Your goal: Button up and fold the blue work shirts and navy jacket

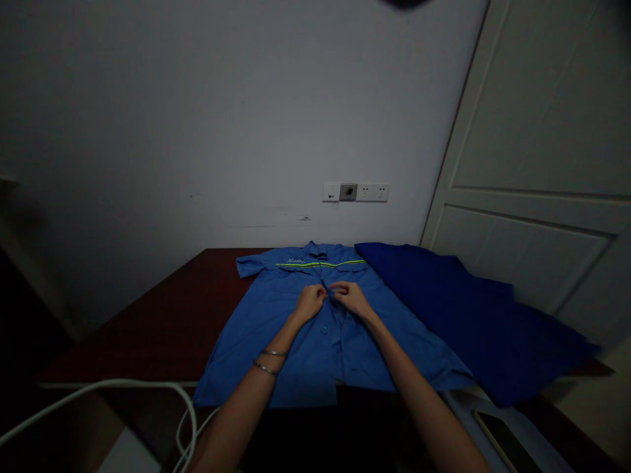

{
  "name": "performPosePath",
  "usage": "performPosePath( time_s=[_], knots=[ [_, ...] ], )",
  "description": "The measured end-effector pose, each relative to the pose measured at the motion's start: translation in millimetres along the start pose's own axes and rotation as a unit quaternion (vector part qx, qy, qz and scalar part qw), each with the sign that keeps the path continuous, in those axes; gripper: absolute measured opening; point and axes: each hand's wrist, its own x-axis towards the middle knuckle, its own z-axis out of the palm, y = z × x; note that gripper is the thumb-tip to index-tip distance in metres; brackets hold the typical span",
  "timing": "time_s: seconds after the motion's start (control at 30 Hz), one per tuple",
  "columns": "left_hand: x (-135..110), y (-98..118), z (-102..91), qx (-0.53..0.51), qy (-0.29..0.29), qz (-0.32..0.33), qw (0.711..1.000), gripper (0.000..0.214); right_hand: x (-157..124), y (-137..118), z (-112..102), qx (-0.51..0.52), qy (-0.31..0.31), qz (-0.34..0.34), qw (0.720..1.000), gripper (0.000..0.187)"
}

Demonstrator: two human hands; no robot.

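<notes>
A blue short-sleeved shirt with a yellow-green stripe across the chest lies spread on the table, its collar toward the wall. My left hand pinches the edge of the front placket at mid-chest. Close beside it, my right hand has its fingers bent on the other front edge at the same spot. Below both hands the front hangs apart, and a button shows on the left panel. Whatever is right between the fingertips is too small to make out.
Dark blue cloth covers the table's right side and overlaps the shirt. The dark red table meets a wall with sockets. A white cable loops at front left; a phone lies at lower right.
</notes>
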Motion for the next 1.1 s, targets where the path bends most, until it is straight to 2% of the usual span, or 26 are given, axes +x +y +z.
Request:
performPosePath(
  time_s=[0.17,0.43,0.6,0.73,0.93,1.1],
  knots=[
    [1.2,-2.2,1.7,-0.020,-0.005,-0.006,1.000,0.015,3.5,3.4,-0.2,0.005,0.018,0.008,1.000,0.032],
    [3.2,-8.8,7.4,-0.040,-0.001,-0.016,0.999,0.018,14.7,20.8,1.5,0.089,-0.026,0.014,0.996,0.023],
    [3.2,-8.8,8.4,-0.055,0.013,-0.017,0.998,0.017,17.4,21.6,1.6,0.078,-0.015,0.007,0.997,0.023],
    [3.8,-9.1,9.5,-0.072,0.018,-0.018,0.997,0.017,16.9,18.1,0.1,0.074,-0.038,-0.010,0.996,0.025],
    [6.5,-9.9,11.5,-0.099,0.035,-0.024,0.994,0.015,18.8,9.5,-5.2,-0.011,-0.053,-0.101,0.993,0.023],
    [6.2,-7.3,12.9,-0.117,0.060,-0.032,0.991,0.015,21.3,2.4,-6.9,-0.093,-0.046,-0.132,0.986,0.024]
  ],
)
